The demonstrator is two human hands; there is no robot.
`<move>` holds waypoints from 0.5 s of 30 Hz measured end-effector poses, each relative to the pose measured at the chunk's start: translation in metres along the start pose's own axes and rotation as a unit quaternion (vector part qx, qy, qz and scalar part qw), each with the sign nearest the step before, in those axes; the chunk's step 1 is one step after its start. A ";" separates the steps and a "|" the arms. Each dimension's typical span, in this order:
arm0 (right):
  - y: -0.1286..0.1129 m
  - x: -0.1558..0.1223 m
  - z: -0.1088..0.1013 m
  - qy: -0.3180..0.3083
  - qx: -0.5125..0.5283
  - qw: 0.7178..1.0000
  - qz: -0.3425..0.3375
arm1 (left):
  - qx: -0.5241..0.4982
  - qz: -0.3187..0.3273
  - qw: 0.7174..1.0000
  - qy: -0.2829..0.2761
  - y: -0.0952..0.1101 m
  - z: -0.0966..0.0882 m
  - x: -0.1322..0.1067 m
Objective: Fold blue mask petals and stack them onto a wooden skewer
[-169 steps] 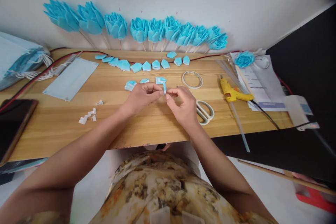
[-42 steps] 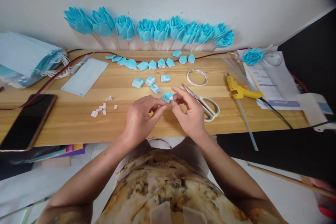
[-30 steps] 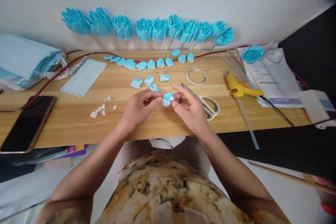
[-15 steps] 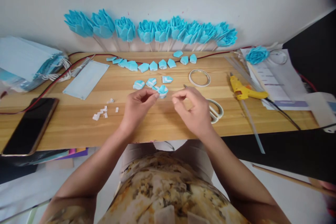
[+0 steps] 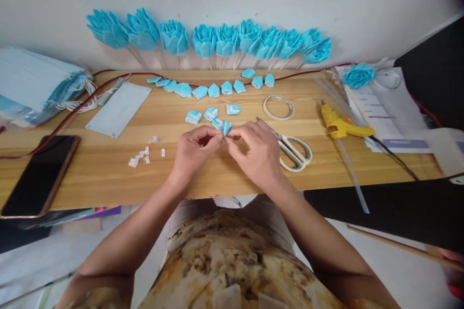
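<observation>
Centrally, in the head camera's view, two bare hands meet above a wooden desk [image 5: 108, 178]. The left hand [image 5: 190, 149] and the right hand [image 5: 255, 148] are nearly closed, each pinching the lower end of one small blue petal [image 5: 227, 127] between thumb and forefinger. The petal sits near the middle of the frame. It looks light, thin and soft, easily creased and probably not slippery; the lower edge, at the fingertips, seems the best hold. Seen narrow, it stands roughly upright in the frame, its long axis running up and down, tip towards the top. Just above and left are folded petals [image 5: 193, 117] with white strips; scissors [image 5: 279, 137] lie right of centre. Blue cloth roses [image 5: 141, 31] line the wall across the top.
</observation>
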State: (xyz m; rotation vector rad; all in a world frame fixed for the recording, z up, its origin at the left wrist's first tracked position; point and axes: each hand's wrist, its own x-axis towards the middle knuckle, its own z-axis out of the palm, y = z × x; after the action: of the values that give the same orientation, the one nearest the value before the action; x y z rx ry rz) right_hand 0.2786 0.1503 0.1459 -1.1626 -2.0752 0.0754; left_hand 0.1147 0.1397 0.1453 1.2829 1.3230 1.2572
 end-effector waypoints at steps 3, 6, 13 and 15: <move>-0.001 0.000 0.001 0.002 -0.007 1.000 0.004 | 0.033 0.029 0.999 0.009 0.001 0.001 -0.002; -0.002 -0.001 0.001 0.002 0.003 1.000 0.007 | 0.054 0.051 0.997 0.013 0.003 0.002 -0.003; -0.001 -0.001 0.000 -0.007 0.026 0.999 0.018 | 0.077 0.072 0.994 0.010 0.003 0.002 -0.004; -0.001 -0.001 0.000 -0.008 0.026 0.999 0.017 | 0.092 0.082 0.992 0.011 0.003 0.002 -0.004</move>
State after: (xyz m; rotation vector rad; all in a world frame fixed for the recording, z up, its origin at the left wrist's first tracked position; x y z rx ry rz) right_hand 0.2786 0.1491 0.1457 -1.1698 -2.0548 0.1547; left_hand 0.1175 0.1356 0.1478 1.5374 1.3969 1.2887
